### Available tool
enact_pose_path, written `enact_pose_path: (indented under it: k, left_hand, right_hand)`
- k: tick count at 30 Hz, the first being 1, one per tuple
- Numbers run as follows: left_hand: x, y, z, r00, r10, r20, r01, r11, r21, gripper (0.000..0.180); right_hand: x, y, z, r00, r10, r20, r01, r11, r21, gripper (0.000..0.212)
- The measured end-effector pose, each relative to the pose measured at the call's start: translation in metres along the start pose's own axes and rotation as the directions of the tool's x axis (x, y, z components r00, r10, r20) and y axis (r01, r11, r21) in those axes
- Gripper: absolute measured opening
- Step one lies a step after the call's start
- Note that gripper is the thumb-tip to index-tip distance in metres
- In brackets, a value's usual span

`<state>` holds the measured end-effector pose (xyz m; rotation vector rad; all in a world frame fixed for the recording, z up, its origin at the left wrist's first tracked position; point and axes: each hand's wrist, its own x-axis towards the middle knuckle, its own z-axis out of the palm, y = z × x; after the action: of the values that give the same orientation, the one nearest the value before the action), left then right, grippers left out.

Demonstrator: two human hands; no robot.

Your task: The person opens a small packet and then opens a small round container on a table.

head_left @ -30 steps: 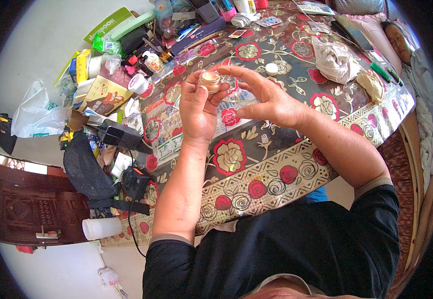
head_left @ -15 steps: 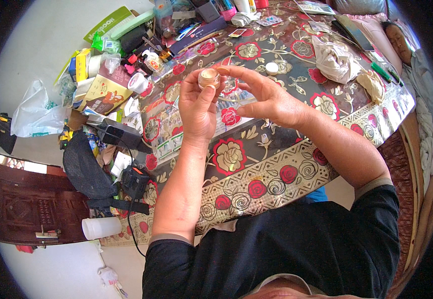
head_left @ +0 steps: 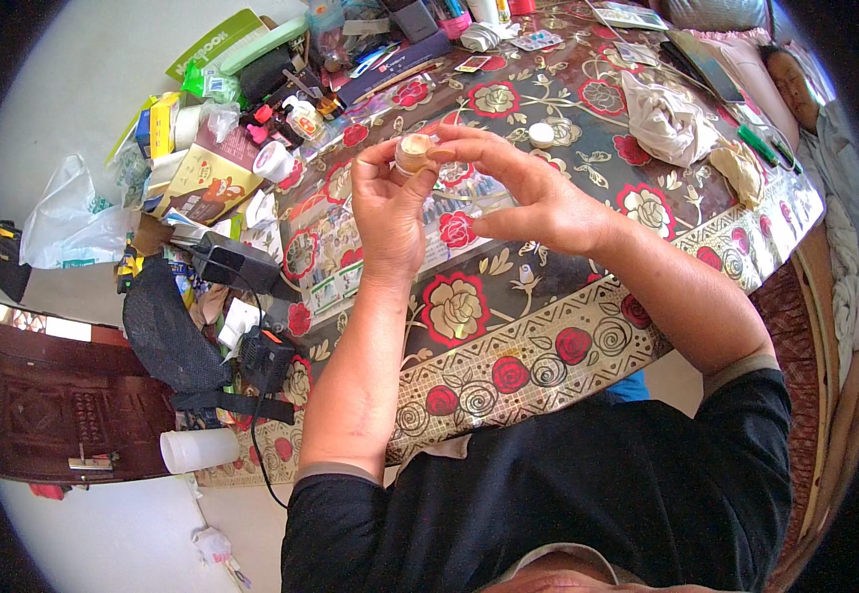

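Note:
My left hand (head_left: pixel 393 212) is closed around a small clear jar (head_left: pixel 413 154) of pale cream, held upright above the table with its top uncovered. Beside it, my right hand (head_left: pixel 538 198) reaches in from the right, thumb and fingers apart and curved. Its index fingertip is at the jar's right rim; whether it touches the cream I cannot tell. A round white lid (head_left: pixel 541 134) lies on the floral tablecloth (head_left: pixel 454 311), beyond my right hand.
Packages, bottles and a yellow-brown box (head_left: pixel 217 183) crowd the table's left side, with a black power adapter (head_left: pixel 237 265) nearer me. A white plastic cup (head_left: pixel 197 451) lies at the left edge. A crumpled cloth (head_left: pixel 668 124) and green pen (head_left: pixel 757 145) are at right. Another person lies beyond.
My right fingertips have shifted slightly left and down, closer over the jar's rim. My left hand still holds the jar, turned slightly. The lid stays where it was.

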<state>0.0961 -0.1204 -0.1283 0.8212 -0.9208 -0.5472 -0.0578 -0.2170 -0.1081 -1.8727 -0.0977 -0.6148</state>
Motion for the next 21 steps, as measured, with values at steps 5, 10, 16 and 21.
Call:
enact_pose_path:
  k: [5,10,16,21]
  left_hand:
    - [-0.001,0.003,0.005,0.998,-0.066,0.023,0.068,0.995,-0.067,0.035]
    - [-0.002,0.002,0.005,0.997,-0.075,0.027,0.077,0.996,-0.051,0.036]
    - [-0.003,0.003,0.009,0.996,-0.082,0.027,0.081,0.996,0.019,0.037]
    - [-0.003,0.003,0.01,0.997,-0.076,0.025,0.076,0.997,0.015,0.036]
  right_hand:
    - [0.0,-0.008,-0.005,0.996,0.021,-0.081,-0.02,1.0,0.01,0.079]
    - [0.0,-0.007,-0.004,0.997,-0.045,-0.069,0.032,0.984,-0.176,0.081]
    - [0.001,0.006,-0.001,0.985,-0.158,-0.068,0.114,0.898,-0.426,0.084]
    - [0.001,0.002,-0.002,0.974,-0.217,-0.063,0.111,0.702,-0.703,0.081]
